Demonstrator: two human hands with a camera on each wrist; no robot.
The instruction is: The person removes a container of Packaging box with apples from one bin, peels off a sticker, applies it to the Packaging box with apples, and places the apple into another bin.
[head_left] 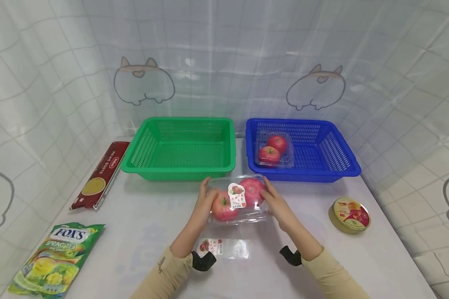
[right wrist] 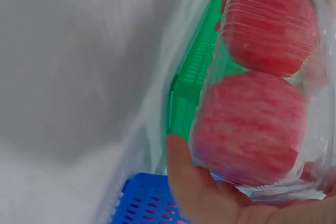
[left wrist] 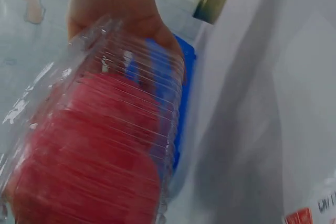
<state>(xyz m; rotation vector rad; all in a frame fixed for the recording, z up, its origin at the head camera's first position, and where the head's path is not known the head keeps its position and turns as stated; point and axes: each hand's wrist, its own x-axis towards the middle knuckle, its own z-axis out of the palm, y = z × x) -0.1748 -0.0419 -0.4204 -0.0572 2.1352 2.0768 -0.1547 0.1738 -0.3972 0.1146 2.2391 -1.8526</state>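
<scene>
A clear plastic box (head_left: 240,214) with two red apples (head_left: 224,206) and a white label (head_left: 237,196) is held between both hands, in front of the baskets. My left hand (head_left: 203,205) grips its left end. At the opposite end my right hand (head_left: 278,207) grips the box, its thumb and fingers around the edge in the right wrist view. The apples press close to the ribbed plastic (right wrist: 249,127) there. Below the box, a clear strip with a printed label (head_left: 224,248) lies on the table.
Behind stand a green basket (head_left: 179,170) and a blue basket (head_left: 303,172); the blue one holds another clear box of apples (head_left: 275,149). A red pasta packet (head_left: 101,176) and green candy bag (head_left: 56,261) lie left. A round tin (head_left: 349,215) sits right.
</scene>
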